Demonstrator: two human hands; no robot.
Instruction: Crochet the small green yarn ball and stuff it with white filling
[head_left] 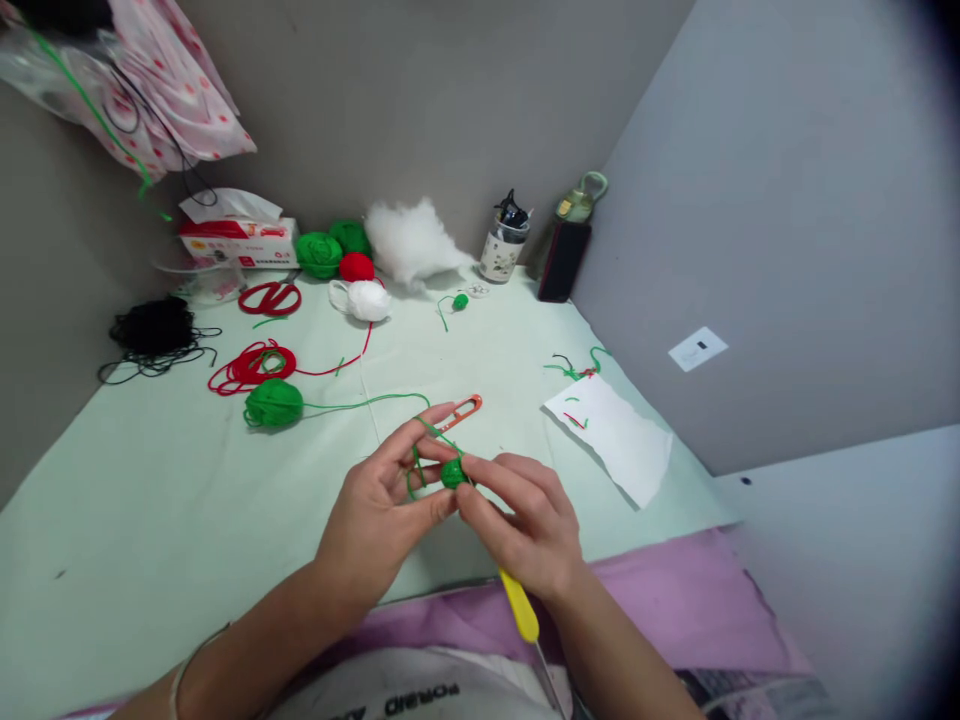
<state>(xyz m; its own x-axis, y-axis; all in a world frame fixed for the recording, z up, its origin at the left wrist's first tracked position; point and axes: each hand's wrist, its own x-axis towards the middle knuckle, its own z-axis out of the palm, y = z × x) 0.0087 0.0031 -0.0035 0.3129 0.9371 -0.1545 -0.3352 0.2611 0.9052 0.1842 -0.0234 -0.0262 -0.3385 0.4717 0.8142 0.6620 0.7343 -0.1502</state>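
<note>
The small green crochet piece (453, 473) sits in the air just above the near edge of the surface (150, 500), pinched between both hands. The left hand (382, 510) closes thumb and middle finger on its left side, with the forefinger stretched out and green yarn (360, 403) looped over the fingers. The right hand (525, 525) touches the piece from the right, its fingers curled shut around a crochet hook (520, 605) whose yellow handle sticks out below the palm, toward the person; the hook's tip is hidden at the piece.

The piece looks soft, very light and easily squashed. Its loops would likely pull loose if tugged, so a gentle pinch on the firm worked edge, beside the live loop, seems the safest hold, with the yarn kept lightly taut.

Just beyond the piece lies a pair of orange snips (461, 410). The yarn runs from the piece away to the left to a green ball (274, 403). Beyond and left of the piece lie a red yarn tangle (251, 367), red scissors (270, 298) and a heap of black yarn (154, 330). To the right of the piece is a white paper (615, 440) with yarn scraps on it. Far beyond the piece, along the wall, stand a tissue box (240, 240), more yarn balls (319, 253), a tuft of white stuffing (411, 243), a cup (501, 250) of tools and a bottle (574, 235).
</note>
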